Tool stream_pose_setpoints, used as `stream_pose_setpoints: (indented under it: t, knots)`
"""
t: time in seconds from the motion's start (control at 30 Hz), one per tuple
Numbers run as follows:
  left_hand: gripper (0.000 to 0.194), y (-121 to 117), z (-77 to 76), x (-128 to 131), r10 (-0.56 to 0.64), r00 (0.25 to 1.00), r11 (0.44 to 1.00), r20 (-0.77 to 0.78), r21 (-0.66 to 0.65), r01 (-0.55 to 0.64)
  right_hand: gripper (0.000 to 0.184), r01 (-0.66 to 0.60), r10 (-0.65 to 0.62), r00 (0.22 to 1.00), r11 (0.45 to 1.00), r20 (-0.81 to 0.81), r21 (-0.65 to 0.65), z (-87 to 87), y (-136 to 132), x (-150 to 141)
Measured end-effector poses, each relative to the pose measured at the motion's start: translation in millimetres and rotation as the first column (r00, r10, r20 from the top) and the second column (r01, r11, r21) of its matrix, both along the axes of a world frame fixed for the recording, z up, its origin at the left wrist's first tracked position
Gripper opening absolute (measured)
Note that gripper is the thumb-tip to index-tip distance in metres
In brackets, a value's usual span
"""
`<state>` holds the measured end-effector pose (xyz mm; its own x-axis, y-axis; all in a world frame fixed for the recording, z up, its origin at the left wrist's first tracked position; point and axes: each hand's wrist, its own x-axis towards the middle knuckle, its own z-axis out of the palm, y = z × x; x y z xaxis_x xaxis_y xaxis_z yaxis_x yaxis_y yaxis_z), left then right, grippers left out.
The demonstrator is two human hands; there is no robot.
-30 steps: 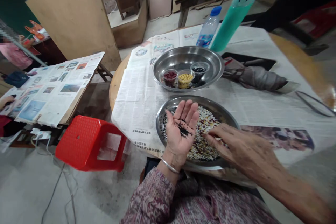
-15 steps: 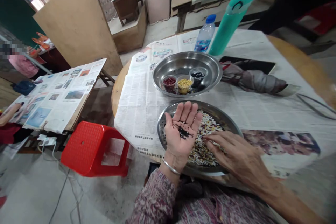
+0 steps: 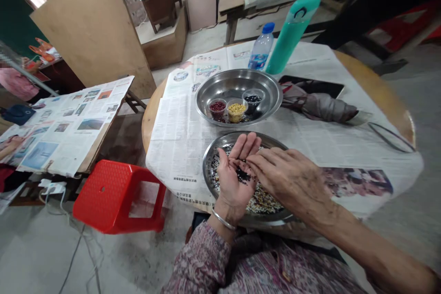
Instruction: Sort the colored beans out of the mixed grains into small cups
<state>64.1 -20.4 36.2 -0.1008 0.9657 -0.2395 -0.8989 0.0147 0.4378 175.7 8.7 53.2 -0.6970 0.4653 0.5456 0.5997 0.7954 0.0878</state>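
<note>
My left hand [image 3: 231, 193] lies palm up over the near steel basin [image 3: 207, 167], cupping a small heap of black grains [image 3: 244, 176]. Thumb and fingertips of my right hand [image 3: 296, 181] are pinched together at the edge of that palm; whatever they hold is hidden. Beneath both hands the basin contains mixed white, yellow and dark grains [image 3: 263, 201]. Just beyond it, a second steel basin [image 3: 201, 101] holds a clear cup of red beans [image 3: 217, 106], one of yellow beans [image 3: 237, 110] and a third of black grains [image 3: 253, 98].
Newspaper [image 3: 172, 124] covers the round table. At its back stand a water bottle [image 3: 261, 50] and a teal bottle [image 3: 291, 39]; a grey folded umbrella [image 3: 320, 104] lies to the right. A red stool [image 3: 106, 195] is at the left. Another person's arm [image 3: 12, 145] reaches over the far-left table.
My right hand has risen from the grain mixture in the near basin to my left palm. The left hand stays palm up with the black grains. The view has shifted slightly.
</note>
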Motion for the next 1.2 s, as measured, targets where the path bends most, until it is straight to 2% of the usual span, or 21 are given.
stream_pose_setpoints:
  t: [0.2, 0.33, 0.43, 0.53, 0.6, 0.7, 0.8, 0.9, 0.97, 1.03, 1.13, 1.2]
  knots:
    - [0.063, -4.7, -2.6, 0.0, 0.0, 1.0, 1.0, -0.012, -0.03, 0.0, 0.02, -0.026, 0.028, 0.998, 0.999, 0.06, -0.04, -6.0, 1.9, -7.7]
    - [0.061, -8.5, -3.4, -0.9, -0.012, 1.0, 0.998, -0.015, -0.055, 0.011, 0.021, -0.05, 0.055, 0.994, 0.997, 0.09, -0.053, -1.3, 3.7, -12.1]
    - [0.061, -9.4, -4.4, -3.7, 0.004, 1.0, 1.0, 0.007, -0.025, -0.004, 0.021, -0.074, 0.075, 0.997, 0.996, 0.002, -0.049, 5.5, 3.0, -8.1]
    - [0.058, -7.8, -4.7, -8.9, 0.052, 0.998, 0.997, 0.046, -0.055, -0.05, 0.019, -0.029, 0.024, 0.992, 0.999, -0.121, -0.039, 4.6, -0.1, 1.2]
    - [0.055, -6.8, -3.6, -13.2, 0.118, 0.988, 0.983, 0.099, -0.149, -0.103, 0.018, 0.021, -0.025, 0.988, 0.999, -0.153, -0.031, -3.8, -2.8, 8.0]
    - [0.048, -8.1, -1.1, -18.7, 0.196, 0.962, 0.947, 0.189, -0.292, -0.135, 0.02, 0.061, -0.065, 0.992, 0.997, -0.107, -0.04, -24.1, -7.1, 16.2]
    - [0.048, -11.5, 2.4, -22.5, 0.168, 0.955, 0.957, 0.246, -0.271, -0.099, 0.023, 0.031, -0.033, 0.999, 0.997, -0.04, -0.067, -43.0, -10.6, 23.2]
    - [0.05, -7.3, 11.5, -26.5, 0.126, 0.973, 0.975, 0.195, -0.206, -0.085, 0.02, 0.007, -0.016, 0.996, 0.996, -0.091, -0.09, -56.2, -11.9, 31.5]
    - [0.05, 6.0, 22.8, -30.6, 0.096, 0.987, 0.983, 0.127, -0.17, -0.074, 0.021, 0.008, -0.026, 0.981, 0.995, -0.191, -0.096, -63.7, -11.4, 37.9]
    - [0.05, 30.1, 37.4, -34.9, 0.07, 0.994, 0.991, 0.085, -0.122, -0.059, 0.017, 0.011, -0.039, 0.955, 0.995, -0.293, -0.096, -71.5, -9.7, 44.4]
    - [0.051, 83.0, 59.2, -39.2, 0.05, 0.995, 0.997, 0.088, -0.068, -0.044, 0.014, -0.009, -0.032, 0.915, 0.995, -0.402, -0.1, -84.0, -6.2, 53.4]
    - [0.053, 123.1, 69.0, -39.2, 0.043, 0.998, 0.995, 0.036, -0.092, -0.04, 0.017, -0.042, -0.013, 0.896, 0.993, -0.444, -0.113, -92.7, -4.1, 58.1]
